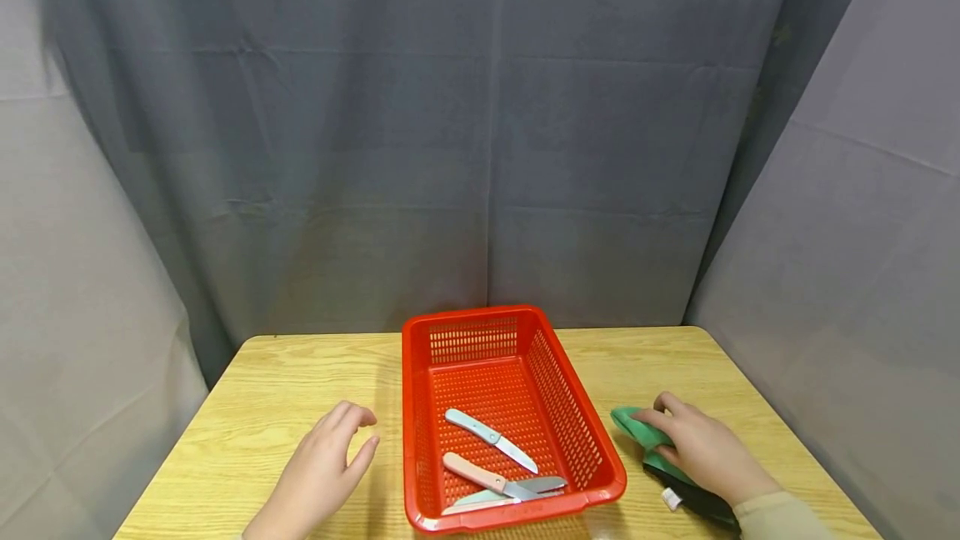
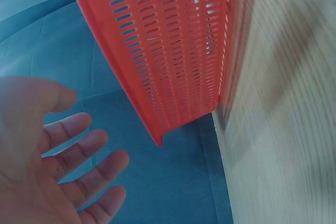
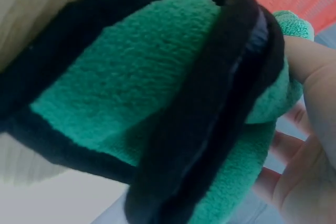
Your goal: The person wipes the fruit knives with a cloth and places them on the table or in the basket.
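My right hand pinches a green cloth with black edging between thumb and fingers, right of the red basket. In the right wrist view the fuzzy cloth is folded and bunched, its black border looping over the middle. Left of the basket, my left hand holds nothing; its fingers are loosely bent and apart from the basket's side wall. Inside the basket lie a knife with a pale blue handle, one with a pink handle and, partly beneath it, one with a mint handle.
The basket stands on a light wooden table, close to its back edge. Grey curtains hang behind and on both sides. A small white tag sticks out from the cloth's black edging.
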`<state>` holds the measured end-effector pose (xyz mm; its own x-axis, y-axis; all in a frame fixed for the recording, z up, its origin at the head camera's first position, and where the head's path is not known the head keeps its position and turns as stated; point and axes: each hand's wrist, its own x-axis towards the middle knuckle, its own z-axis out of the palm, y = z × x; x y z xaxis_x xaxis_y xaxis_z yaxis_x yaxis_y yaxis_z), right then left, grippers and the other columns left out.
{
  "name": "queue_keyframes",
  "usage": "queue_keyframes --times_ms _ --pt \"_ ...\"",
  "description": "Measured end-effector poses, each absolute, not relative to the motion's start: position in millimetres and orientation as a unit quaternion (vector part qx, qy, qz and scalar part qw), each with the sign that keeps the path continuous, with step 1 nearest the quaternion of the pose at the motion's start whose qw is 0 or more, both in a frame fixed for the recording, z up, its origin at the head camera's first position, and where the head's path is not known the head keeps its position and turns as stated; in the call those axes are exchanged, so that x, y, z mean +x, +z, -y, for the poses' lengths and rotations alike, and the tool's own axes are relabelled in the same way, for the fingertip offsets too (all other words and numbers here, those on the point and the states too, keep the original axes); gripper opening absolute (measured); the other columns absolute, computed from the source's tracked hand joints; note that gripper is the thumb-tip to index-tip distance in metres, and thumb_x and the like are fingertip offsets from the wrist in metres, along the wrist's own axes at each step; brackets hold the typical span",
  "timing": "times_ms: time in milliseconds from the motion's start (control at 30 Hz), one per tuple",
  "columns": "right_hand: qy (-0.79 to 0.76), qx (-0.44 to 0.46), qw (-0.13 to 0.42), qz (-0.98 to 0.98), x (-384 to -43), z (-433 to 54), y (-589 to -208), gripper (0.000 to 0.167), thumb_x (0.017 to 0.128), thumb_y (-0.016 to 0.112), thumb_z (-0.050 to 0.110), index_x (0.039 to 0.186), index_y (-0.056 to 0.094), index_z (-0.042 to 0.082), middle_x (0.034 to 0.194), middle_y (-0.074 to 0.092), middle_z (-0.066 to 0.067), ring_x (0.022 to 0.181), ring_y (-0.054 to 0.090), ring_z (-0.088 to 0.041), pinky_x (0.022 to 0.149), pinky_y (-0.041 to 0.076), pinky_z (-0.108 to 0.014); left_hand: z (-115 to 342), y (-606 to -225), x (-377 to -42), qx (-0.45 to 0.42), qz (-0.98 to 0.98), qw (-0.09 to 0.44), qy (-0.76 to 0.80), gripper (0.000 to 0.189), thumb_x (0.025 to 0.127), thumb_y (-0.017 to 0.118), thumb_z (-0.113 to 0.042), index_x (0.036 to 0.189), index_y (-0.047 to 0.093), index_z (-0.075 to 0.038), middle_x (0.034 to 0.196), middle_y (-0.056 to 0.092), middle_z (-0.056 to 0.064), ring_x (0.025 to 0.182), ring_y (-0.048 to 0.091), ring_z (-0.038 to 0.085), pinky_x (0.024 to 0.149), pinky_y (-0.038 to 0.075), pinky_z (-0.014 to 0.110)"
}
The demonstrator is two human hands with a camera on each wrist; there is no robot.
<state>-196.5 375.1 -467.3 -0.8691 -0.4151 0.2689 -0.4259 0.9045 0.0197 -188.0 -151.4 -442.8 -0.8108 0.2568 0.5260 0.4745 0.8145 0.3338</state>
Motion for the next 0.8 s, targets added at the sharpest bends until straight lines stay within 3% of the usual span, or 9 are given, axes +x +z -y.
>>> queue_keyframes --times_ms 533,667,800 --pt "0.045 0.194 0.026 0.980 -201 -372 -472 0.048 0.082 0.087 0.022 0.126 0.068 0.022 0.102 0.052 0.005 0.074 0.047 -0.005 0.062 0.045 -0.027 158 -442 -189 -0.170 0.948 0.169 -0.209 0.019 0.089 0.080 -0.018 0.100 0.065 -0.021 0.096 0.061 -0.011 0.088 0.058 0.009 0.078 0.053 0.036" --pt "0.059 0.186 -0.002 0.981 -202 -370 -461 0.050 0.083 0.086 0.031 0.129 0.068 0.023 0.102 0.053 0.006 0.074 0.047 -0.005 0.062 0.044 -0.029 158 -440 -189 -0.194 0.942 0.198 -0.191 0.020 0.087 0.082 -0.017 0.098 0.065 -0.021 0.093 0.061 -0.011 0.085 0.058 0.009 0.075 0.052 0.036" --pt "0.054 0.198 0.039 0.978 -198 -363 -445 0.046 0.082 0.086 0.035 0.124 0.070 0.024 0.103 0.058 0.006 0.073 0.050 -0.003 0.061 0.046 -0.030 158 -435 -190 -0.230 0.922 0.268 -0.159 0.023 0.084 0.084 -0.015 0.097 0.065 -0.020 0.091 0.061 -0.010 0.081 0.059 0.010 0.070 0.051 0.035"
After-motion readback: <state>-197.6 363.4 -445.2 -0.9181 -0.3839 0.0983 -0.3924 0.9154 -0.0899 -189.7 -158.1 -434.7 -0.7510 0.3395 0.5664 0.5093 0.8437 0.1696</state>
